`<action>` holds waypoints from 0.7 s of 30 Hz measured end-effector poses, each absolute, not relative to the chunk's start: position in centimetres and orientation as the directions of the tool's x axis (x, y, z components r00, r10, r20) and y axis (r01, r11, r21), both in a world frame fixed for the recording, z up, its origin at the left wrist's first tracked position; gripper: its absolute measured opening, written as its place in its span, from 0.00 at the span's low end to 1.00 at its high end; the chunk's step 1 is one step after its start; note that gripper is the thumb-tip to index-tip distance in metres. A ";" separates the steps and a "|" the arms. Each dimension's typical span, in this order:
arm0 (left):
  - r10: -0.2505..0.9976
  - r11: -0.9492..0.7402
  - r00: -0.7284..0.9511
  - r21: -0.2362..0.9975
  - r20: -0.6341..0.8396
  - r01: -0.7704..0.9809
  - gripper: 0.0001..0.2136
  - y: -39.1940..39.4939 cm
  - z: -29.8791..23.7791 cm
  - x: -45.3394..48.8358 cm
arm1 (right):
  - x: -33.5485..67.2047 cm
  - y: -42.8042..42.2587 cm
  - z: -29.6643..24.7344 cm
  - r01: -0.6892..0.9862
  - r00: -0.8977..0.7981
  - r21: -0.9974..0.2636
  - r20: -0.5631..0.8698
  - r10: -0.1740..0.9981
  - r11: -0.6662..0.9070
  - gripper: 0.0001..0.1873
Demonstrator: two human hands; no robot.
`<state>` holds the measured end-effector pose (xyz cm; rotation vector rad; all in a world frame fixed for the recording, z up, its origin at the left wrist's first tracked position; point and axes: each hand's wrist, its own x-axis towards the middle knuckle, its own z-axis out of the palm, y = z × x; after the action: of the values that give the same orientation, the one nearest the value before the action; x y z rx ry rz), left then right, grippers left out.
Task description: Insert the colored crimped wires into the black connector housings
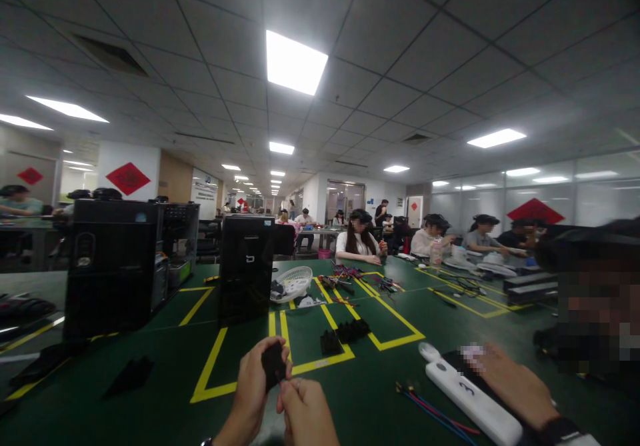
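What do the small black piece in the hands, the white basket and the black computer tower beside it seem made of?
Small black piece: dark and matte, perhaps plastic or foam; the view can't settle it.
White basket: probably moulded plastic, given its openwork wall.
Black computer tower: smooth front with a slight sheen, likely plastic.

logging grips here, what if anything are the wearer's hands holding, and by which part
The left hand holds a small black piece by its edges; the right hand is at its lower end, its grip unclear.
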<state>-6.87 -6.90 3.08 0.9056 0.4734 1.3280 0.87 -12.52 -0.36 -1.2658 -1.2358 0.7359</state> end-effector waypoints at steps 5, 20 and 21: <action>0.967 0.062 0.223 0.741 0.120 -0.669 0.11 -6.4 3.3 -6.1 | 1.5 -11.9 -0.8 0.157 0.255 -0.961 0.262 0.931 0.227 0.20; 0.963 0.186 0.269 0.708 0.006 -0.682 0.10 -7.7 5.9 -5.0 | 2.7 -12.7 0.7 0.102 0.240 -0.962 0.272 0.932 0.254 0.20; 0.964 0.182 0.266 0.699 0.012 -0.691 0.10 -7.8 6.1 -4.9 | 2.6 -12.5 0.6 0.097 0.260 -0.960 0.278 0.925 0.261 0.20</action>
<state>-4.91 -7.77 6.13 0.6680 0.4927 1.2363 2.61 -12.53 0.59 -1.1648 -1.1661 0.7797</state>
